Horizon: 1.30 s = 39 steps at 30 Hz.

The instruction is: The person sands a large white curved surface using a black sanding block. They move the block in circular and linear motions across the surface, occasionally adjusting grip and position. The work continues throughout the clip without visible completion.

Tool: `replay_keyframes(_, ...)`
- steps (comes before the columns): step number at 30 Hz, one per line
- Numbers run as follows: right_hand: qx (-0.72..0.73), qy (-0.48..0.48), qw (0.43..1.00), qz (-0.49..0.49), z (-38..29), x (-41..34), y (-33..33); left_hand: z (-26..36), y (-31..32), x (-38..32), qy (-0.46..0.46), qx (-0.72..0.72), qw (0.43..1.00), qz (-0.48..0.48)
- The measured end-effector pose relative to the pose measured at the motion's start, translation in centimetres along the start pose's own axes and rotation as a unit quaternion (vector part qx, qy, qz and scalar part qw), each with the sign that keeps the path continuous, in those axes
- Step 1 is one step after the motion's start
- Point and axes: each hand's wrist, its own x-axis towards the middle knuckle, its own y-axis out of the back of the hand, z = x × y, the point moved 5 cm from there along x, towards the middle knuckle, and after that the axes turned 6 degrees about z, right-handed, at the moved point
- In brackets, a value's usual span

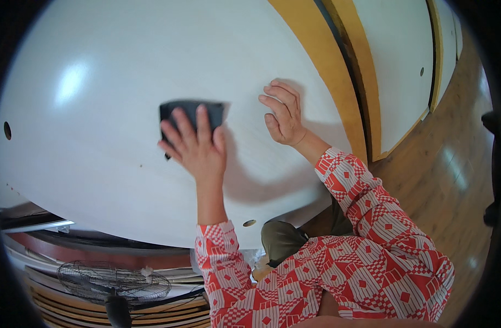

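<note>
My left hand lies palm down with spread fingers on a dark block or folded pad, pressing it on the white panel. The block's underside is hidden, and hand and block are slightly blurred. To the right, my right hand rests with bent fingers on the same panel and holds nothing. The panel has a round hole near its lower edge and another hole at the far left.
Yellow-brown edging runs along the panel's right side, past which stands another white panel. A black fan stands at the lower left before stacked boards. Wooden flooring shows at right.
</note>
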Motion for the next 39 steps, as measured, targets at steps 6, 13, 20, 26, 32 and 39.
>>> replay_keyframes(6, 0.008, -0.028, 0.996, 0.079, 0.2, 1.2, 0.4, 11.4, -2.1, 4.0, -0.148, -0.079, 0.986, -0.016)
replay_keyframes(13, -0.106, -0.066, 0.991, -0.041, -0.2, -0.1, -0.7, 9.9, -3.9, 1.0, -0.104, -0.11, 0.987, -0.058)
replay_keyframes(20, 0.049, -0.14, 0.986, -0.079, -2.5, -1.5, -2.7, 6.1, -3.3, -1.1, -0.093, -0.146, 0.982, -0.075)
replay_keyframes(26, -0.133, -0.151, 0.974, -0.108, 0.9, -2.5, -2.2, -0.7, -3.4, -3.4, -0.065, -0.054, 0.995, -0.05)
replay_keyframes(32, -0.192, -0.13, 0.972, -0.041, 5.4, -1.3, 0.0, -2.9, -3.4, -5.0, -0.069, -0.001, 0.998, -0.004)
replay_keyframes(39, -0.138, 0.025, 0.966, -0.218, 0.0, -6.1, -2.0, -2.8, -3.3, -4.0, -0.076, -0.001, 0.997, 0.019)
